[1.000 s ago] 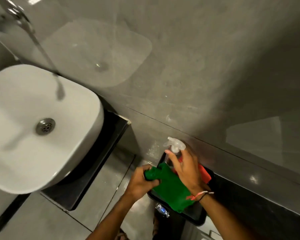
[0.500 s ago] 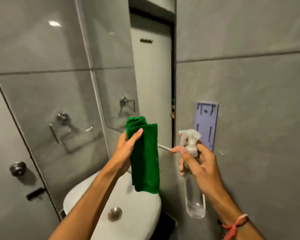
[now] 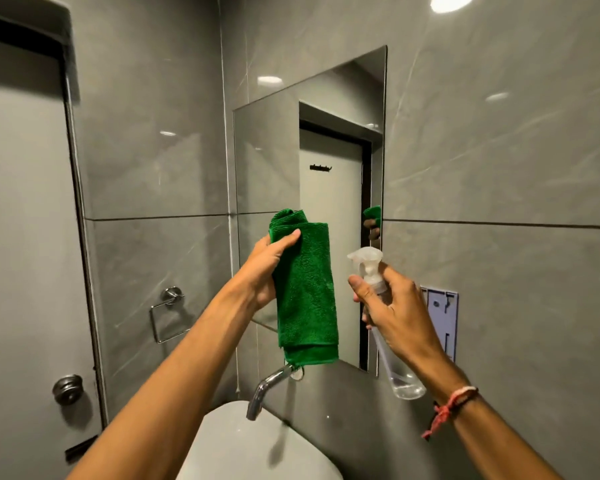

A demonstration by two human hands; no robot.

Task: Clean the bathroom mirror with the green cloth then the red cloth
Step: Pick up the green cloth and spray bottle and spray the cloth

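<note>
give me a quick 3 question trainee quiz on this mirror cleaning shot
1. True or false: the left hand holds the folded green microfibre cloth.
2. What does the right hand hold? A) red cloth B) clear plastic spray bottle C) sponge
3. Fill in: the chrome tap sticks out of the wall below the rectangular wall ____.

Key: 1 true; 2 B; 3 mirror

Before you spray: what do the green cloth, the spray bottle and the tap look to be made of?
Green cloth: soft looped pile, probably microfibre; matte and drooping from the left hand. Spray bottle in the right hand: clear, glossy plastic by its look, with a cloudy trigger head. Tap: polished metal, likely chrome, with bright reflections.
</note>
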